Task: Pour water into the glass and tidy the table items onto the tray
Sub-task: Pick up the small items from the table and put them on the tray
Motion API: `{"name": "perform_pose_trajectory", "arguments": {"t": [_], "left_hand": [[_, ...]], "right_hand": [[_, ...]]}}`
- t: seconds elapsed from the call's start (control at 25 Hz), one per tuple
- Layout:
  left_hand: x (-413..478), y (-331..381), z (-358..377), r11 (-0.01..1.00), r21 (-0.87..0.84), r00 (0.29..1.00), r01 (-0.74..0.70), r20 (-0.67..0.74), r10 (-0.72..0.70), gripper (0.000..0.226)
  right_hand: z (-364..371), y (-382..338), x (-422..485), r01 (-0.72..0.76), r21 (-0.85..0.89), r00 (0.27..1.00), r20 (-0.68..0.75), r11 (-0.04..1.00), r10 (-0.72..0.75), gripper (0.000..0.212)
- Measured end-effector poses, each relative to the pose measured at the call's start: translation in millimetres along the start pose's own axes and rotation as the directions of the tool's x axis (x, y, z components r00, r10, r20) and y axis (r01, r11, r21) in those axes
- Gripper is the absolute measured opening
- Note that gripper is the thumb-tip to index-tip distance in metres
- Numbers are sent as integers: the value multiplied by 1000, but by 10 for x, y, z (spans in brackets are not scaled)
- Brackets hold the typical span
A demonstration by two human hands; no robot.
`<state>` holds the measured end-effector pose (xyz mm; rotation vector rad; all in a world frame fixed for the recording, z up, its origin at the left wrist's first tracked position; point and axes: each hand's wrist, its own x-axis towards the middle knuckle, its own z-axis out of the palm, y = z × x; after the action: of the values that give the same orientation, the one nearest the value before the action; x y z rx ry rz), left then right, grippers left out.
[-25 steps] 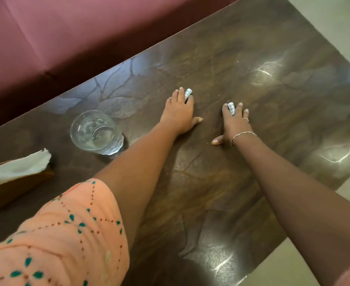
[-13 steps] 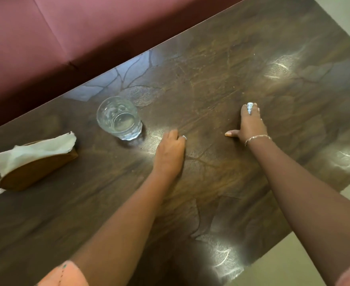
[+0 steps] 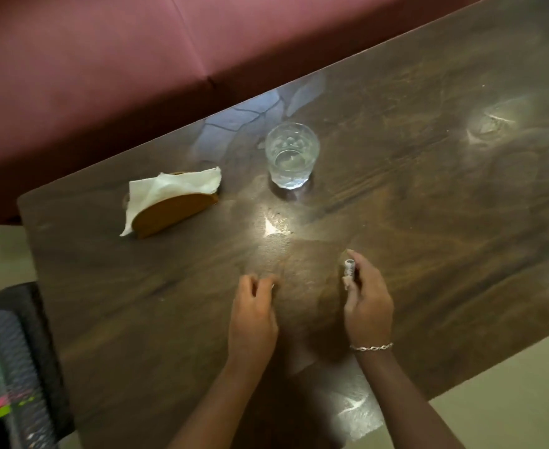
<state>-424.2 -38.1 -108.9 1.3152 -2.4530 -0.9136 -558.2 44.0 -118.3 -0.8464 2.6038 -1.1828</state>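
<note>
**Head view.** Glass (image 3: pixel 292 155) stands upright on the tabletop (image 3: pixel 445 196), far centre. A napkin holder (image 3: pixel 176 213) with white napkins (image 3: pixel 169 187) sits apart to its left. Left hand (image 3: pixel 253 319) and right hand (image 3: pixel 368 306) lie side by side, near centre, well short of the glass. The fingers (image 3: pixel 250 285) of both hands are loosely curled and pinch nothing. There is a bracelet (image 3: pixel 371 347) on the right wrist.
</note>
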Motion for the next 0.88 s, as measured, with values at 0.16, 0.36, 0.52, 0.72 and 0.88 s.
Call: {"name": "perform_pose_trajectory", "arguments": {"t": [0.16,0.36,0.52,0.72,0.88], "left_hand": [[-282,-462,-510,998,-21,990,65,-121,-67,33],[-620,-1037,-1209,991,-45,936,127,-325,-134,30],[-917,-1485,-1666,970,-96,850,224,-468,-242,30],[-1184,-1998,-2073,889,-281,648,361,-610,-456,28],[-1182,-2488,-2241,814,-350,562,463,-594,-575,31]], "right_hand": [[341,-473,-344,87,60,988,123,994,-93,37],[820,-1050,-709,206,110,949,219,972,-225,30],[1186,-1506,-985,315,163,893,282,935,-350,36],[1609,-1970,-1324,414,220,805,364,883,-468,32],[1879,-2241,-1581,444,249,761,403,861,-509,30]]}}
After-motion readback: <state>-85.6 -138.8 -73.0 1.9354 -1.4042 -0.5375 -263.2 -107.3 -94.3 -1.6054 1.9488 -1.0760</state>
